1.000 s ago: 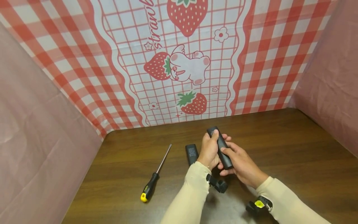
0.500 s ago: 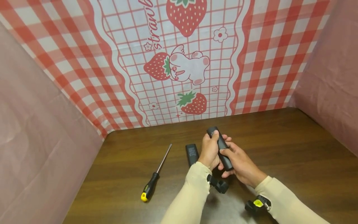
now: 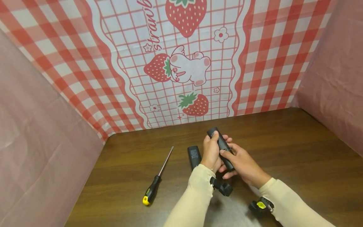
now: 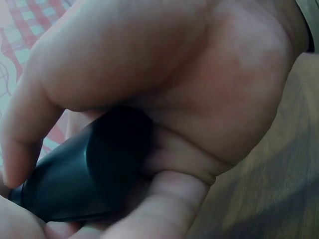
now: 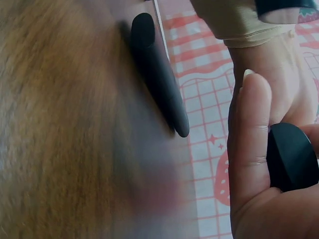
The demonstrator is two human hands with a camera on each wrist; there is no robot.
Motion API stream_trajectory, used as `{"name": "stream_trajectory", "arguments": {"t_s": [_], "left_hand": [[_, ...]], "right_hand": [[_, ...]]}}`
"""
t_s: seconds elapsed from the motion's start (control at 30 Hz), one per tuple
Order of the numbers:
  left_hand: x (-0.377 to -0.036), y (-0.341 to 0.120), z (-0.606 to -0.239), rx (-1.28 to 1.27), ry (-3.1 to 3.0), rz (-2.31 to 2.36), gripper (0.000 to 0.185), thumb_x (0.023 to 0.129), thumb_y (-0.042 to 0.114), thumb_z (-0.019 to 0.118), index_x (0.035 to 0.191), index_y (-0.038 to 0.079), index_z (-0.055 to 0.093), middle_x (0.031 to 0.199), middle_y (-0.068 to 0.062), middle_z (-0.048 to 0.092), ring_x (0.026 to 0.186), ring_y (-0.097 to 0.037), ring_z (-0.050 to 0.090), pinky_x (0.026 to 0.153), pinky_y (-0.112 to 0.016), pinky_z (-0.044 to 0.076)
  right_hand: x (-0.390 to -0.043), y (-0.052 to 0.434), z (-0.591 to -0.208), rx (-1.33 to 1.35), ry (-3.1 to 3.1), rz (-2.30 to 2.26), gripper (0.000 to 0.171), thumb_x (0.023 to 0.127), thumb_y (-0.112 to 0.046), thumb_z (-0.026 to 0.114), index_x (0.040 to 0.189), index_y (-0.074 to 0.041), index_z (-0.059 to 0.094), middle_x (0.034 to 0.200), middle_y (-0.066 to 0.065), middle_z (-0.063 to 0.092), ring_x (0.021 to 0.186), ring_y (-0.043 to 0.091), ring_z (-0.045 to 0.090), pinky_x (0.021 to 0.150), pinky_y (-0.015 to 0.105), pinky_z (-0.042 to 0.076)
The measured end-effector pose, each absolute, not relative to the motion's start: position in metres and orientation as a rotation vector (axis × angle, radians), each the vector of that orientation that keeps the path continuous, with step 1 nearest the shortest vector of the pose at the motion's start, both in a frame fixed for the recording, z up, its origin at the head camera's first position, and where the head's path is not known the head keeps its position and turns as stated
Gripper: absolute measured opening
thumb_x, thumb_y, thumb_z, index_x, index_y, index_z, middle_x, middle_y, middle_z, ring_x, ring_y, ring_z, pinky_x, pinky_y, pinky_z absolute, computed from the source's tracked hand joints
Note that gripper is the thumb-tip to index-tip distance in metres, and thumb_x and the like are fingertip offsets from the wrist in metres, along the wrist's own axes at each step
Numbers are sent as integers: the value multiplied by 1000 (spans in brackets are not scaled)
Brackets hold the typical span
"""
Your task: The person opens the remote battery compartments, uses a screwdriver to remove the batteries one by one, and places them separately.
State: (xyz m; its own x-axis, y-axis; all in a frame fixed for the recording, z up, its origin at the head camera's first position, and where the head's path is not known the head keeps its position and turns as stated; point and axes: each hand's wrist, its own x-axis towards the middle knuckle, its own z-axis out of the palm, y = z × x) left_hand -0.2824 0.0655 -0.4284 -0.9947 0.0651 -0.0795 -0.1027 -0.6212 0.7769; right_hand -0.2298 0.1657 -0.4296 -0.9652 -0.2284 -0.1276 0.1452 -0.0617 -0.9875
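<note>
Red-checked cloth (image 3: 272,63) backs your brown wooden table (image 3: 122,167). Your left hand (image 3: 211,153) and right hand (image 3: 247,164) both grip one black case (image 3: 223,145), fingers curled around it.

Black held bar (image 3: 222,143), black-and-yellow screwdriver handle (image 3: 153,187), brown wood-grained table (image 3: 119,160), red-and-white checked, strawberry-print backdrop (image 3: 272,63).

Pink drapes (image 3: 42,135) and strawberry-print cloth (image 3: 272,60) border a wooden table (image 3: 119,167).
</note>
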Motion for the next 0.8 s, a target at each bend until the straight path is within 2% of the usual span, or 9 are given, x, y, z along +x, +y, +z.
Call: {"name": "stream_trajectory", "arguments": {"t_s": [0.23,0.43,0.6,0.8], "left_hand": [[-284,65,-431,-123,1316,2782,24,108,21,43,119,0,46,91,-12,69,81,-23,70,80,-40,55],[-285,64,-432,-173,1316,2797,24,107,21,44,120,1,46,92,-15,70,81,-23,70,80,-38,55],[-286,62,-433,-175,1322,2827,23,107,20,44,119,0,47,95,-19,69,80,-22,70,80,-38,55],[-288,62,-436,-177,1323,2844,24,107,20,45,118,0,45,90,-14,69,80,-22,70,81,-39,55]], "right_hand": [[-228,168,-427,-114,1993,-2108,54,102,-18,57,140,8,28,88,18,64,66,23,69,57,44,58],[-227,170,-428,-156,2119,-2036,57,101,-12,58,142,11,27,95,22,62,68,27,68,60,44,59],[-226,170,-430,-237,2350,-1903,61,97,-10,63,143,10,28,100,23,63,69,26,67,57,41,58],[-223,171,-430,-266,2514,-1779,64,94,-13,69,143,5,33,97,19,64,67,24,66,54,37,56]]}}
